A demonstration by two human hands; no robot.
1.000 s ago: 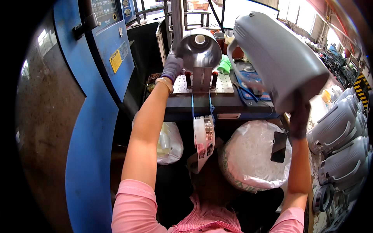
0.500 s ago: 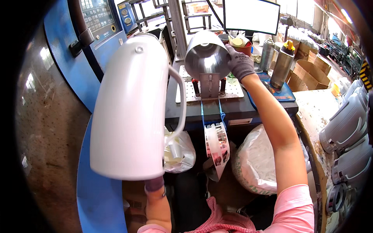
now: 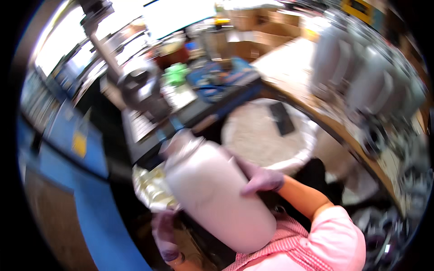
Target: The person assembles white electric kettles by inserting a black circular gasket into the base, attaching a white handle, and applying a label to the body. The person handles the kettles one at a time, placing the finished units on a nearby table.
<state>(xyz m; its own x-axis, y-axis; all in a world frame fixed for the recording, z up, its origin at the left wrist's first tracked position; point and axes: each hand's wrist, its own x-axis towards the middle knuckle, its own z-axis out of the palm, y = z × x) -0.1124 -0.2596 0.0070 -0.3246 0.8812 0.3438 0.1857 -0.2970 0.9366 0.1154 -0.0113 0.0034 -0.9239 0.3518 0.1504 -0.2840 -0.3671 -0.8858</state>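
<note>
A pale pinkish-white pitcher (image 3: 217,194) lies tilted in front of my body, its mouth end pointing up and to the left. My gloved right hand (image 3: 262,179) grips it along its right side, with the thumb laid on the body and the other fingers partly hidden. The pitcher's handle cannot be made out clearly. Left of the pitcher, low down, is my gloved left hand (image 3: 165,232). Motion smears its fingers, and whether it touches the pitcher cannot be told.
A metal cylinder fixture (image 3: 142,88) stands on the dark bench (image 3: 212,101), beside a green object (image 3: 176,73). Below is a white-lined bin (image 3: 312,140) of pale material. Several grey pitchers (image 3: 337,58) stand on the right-hand table (image 3: 289,58). A blue cabinet (image 3: 97,217) is at left.
The view has swung right. My right hand has left the metal cylinder and now grips the pitcher. The pitcher, earlier upright over my left hand, has tilted and come closer to my body.
</note>
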